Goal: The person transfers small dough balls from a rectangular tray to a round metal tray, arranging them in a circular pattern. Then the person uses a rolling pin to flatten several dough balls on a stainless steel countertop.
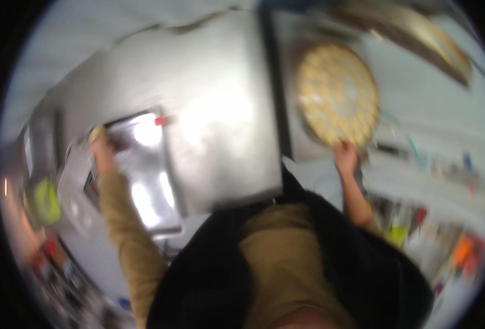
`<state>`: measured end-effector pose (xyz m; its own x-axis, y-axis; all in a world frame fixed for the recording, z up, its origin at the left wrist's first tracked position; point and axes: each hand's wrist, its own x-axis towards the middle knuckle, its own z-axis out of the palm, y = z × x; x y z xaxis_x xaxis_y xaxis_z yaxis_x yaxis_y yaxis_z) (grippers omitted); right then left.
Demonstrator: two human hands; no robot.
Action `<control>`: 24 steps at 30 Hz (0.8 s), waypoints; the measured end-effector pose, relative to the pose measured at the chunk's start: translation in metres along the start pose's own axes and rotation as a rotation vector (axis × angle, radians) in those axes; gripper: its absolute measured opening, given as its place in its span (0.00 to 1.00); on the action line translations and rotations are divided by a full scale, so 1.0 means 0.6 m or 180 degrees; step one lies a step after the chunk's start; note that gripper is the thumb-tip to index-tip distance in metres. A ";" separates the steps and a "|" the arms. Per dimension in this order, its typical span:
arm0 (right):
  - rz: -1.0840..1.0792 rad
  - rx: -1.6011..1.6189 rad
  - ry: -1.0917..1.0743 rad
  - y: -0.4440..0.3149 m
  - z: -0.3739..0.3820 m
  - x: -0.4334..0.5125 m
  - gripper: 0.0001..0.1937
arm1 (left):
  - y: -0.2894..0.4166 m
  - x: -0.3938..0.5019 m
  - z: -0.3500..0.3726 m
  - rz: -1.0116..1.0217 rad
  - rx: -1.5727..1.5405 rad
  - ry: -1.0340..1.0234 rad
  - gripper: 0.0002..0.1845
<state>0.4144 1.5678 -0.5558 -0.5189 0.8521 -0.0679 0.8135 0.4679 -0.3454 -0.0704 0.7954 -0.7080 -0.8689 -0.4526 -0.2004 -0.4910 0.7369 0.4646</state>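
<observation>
My left hand [103, 154] reaches over the left edge of a shiny rectangular metal tray [152, 205]. At its fingertips is a small yellowish thing [98, 133], too blurred to identify. On the right, my right hand [346, 159] touches the near rim of a round pan [308, 125]. Its fingers are curled there, but blur hides whether they grip the rim or a piece. Pale yellow pieces [322, 88] lie in rings in the pan, with a bare patch near the middle.
A steel worktop [226, 135] stretches between my hands, with a dark gap [279, 90] at its right edge. A small red thing [160, 121] sits at the metal tray's corner. Yellow-green things [47, 201] are at far left. Blurred shelves [435, 242] with mixed items stand at lower right.
</observation>
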 end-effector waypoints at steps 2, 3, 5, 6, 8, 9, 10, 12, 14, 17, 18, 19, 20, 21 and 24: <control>-0.0568 0.0420 0.0125 -0.016 -0.001 -0.004 0.17 | -0.003 0.028 -0.006 -0.0864 -0.2036 -0.0146 0.28; -0.0457 0.0547 0.0120 -0.024 -0.003 -0.008 0.17 | -0.007 0.035 -0.011 -0.1138 -0.2505 -0.0141 0.29; -0.0377 0.0706 0.0094 -0.036 -0.006 -0.012 0.17 | -0.013 0.041 -0.024 -0.1784 -0.2071 0.0182 0.26; -0.0384 0.0714 0.0115 -0.042 -0.008 -0.012 0.17 | -0.015 0.041 -0.032 -0.1615 -0.2297 0.0036 0.26; -0.0431 0.0688 0.0155 -0.046 -0.011 -0.008 0.16 | -0.021 0.028 -0.040 -0.1535 -0.2701 -0.0316 0.25; -0.0452 0.0648 0.0166 -0.046 -0.014 -0.005 0.16 | -0.020 0.019 -0.044 -0.1451 -0.2619 -0.0643 0.23; -0.0343 0.0551 0.0080 -0.047 -0.016 -0.003 0.16 | -0.022 0.006 -0.052 -0.1365 -0.2879 -0.0939 0.21; -0.0409 0.0810 0.0074 -0.049 -0.021 0.000 0.16 | -0.014 -0.027 -0.073 -0.1364 -0.3368 -0.1327 0.19; -0.0395 0.1070 -0.0059 -0.060 -0.025 -0.002 0.15 | 0.005 -0.077 -0.108 -0.1081 -0.3368 -0.1296 0.19; -0.0417 0.1678 -0.0530 -0.101 -0.029 -0.013 0.16 | 0.081 -0.193 -0.149 -0.0438 -0.4050 -0.1459 0.22; -0.0261 0.1892 -0.0894 -0.119 -0.031 -0.017 0.16 | 0.111 -0.253 -0.161 -0.0242 -0.4361 -0.1489 0.23; -0.0433 0.1977 -0.1125 -0.140 -0.033 -0.023 0.18 | 0.155 -0.311 -0.159 -0.0122 -0.4642 -0.1558 0.28; -0.0565 0.2050 -0.1384 -0.159 -0.037 -0.027 0.19 | 0.199 -0.381 -0.154 -0.0004 -0.4649 -0.1779 0.30; -0.1011 0.2290 -0.1481 -0.180 -0.040 -0.030 0.21 | 0.245 -0.452 -0.143 0.0057 -0.4709 -0.2003 0.31; -0.1717 0.2724 -0.2422 -0.212 -0.067 -0.017 0.28 | 0.396 -0.674 -0.057 0.0452 -0.4368 -0.3043 0.35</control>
<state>0.3266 1.5087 -0.4736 -0.9814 0.1179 -0.1515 0.1702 0.1695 -0.9707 0.1667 1.1363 -0.4871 -0.8750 0.4015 -0.2704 -0.4443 -0.4446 0.7777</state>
